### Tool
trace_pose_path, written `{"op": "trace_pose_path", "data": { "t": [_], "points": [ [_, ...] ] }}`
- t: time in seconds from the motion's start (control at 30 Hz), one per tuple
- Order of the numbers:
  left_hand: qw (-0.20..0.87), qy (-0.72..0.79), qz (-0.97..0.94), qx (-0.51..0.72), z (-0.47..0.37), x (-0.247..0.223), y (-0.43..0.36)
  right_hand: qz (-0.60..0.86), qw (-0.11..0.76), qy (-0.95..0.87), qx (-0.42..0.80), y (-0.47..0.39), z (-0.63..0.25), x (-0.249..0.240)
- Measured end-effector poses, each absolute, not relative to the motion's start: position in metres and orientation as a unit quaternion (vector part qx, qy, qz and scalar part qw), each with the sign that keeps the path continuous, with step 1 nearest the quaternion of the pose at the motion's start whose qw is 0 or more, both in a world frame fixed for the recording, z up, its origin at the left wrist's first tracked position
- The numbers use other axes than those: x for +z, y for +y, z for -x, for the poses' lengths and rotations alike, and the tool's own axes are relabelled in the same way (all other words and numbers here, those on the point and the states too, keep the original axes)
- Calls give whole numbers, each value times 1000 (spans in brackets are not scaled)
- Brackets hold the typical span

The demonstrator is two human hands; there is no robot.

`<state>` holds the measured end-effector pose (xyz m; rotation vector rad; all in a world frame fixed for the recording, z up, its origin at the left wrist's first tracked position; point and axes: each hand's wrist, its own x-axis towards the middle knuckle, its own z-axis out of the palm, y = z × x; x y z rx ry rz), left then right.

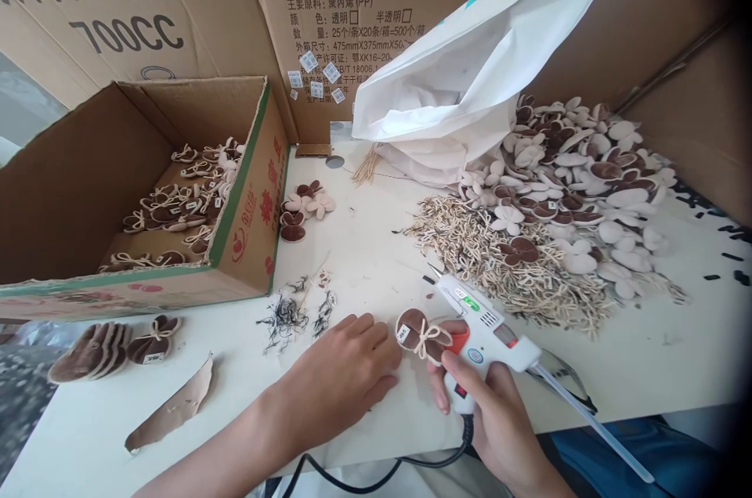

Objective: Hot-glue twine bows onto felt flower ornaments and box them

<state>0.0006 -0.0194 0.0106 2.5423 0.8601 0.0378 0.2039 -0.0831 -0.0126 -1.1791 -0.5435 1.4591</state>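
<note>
My right hand (499,412) is wrapped round a white hot glue gun (490,333), its nozzle pointing to the upper left and a clear glue stick out of its back. The thumb and fingers of that hand also pinch a brown felt butterfly-shaped piece (414,322) with a cream cord bow and a small white label. Just left of this piece is my left hand (356,361), its fingers curled inward and closed. The back of the hand hides whatever the fingertips hold. I cannot tell if it touches the felt piece.
A cardboard box (240,208) with bow-tied felt pieces stands at left. Cord bows (505,271) and felt pieces (587,161) are heaped at right, beside a white bag (446,83). Dark thread scraps (285,322) lie mid-table. The gun's black cable (364,488) crosses the front edge.
</note>
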Motion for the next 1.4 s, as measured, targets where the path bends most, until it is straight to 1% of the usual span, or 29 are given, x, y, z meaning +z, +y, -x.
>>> {"op": "trace_pose_path", "data": {
  "t": [0.43, 1.17, 1.4],
  "points": [
    [213, 308, -927, 17, -2, 9, -19, 512, 551, -227, 618, -83, -204, -11],
    [221, 301, -927, 41, -2, 2, -18, 497, 555, -240, 622, -82, -204, -10],
    [223, 305, -926, 24, -2, 5, -17, 504, 558, -224, 620, -82, -204, -10]
  ]
}}
